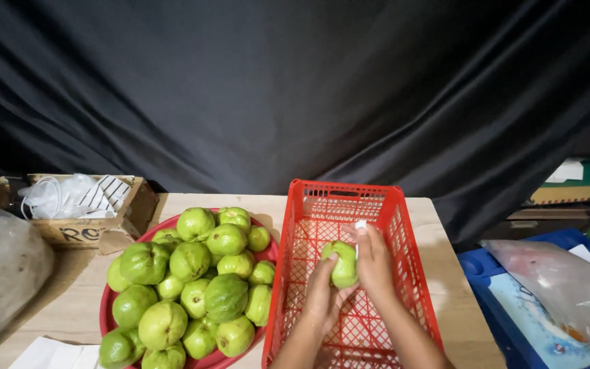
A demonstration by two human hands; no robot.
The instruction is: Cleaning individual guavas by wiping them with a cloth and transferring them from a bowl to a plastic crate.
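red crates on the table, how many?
1. The red crate stands on the wooden table, right of the red tray of guavas. Both hands, left hand and right hand, hold one guava over it.

Two bare forearms are showing at the near edge, ending in the left hand point(322, 295) and the right hand point(374, 263). No sleeves are reaching the wrists, and both hands are going ungloved, without rings, watch or bracelets.

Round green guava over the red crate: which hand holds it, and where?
Both: left hand grips the round green guava on its left side, right hand on its right.
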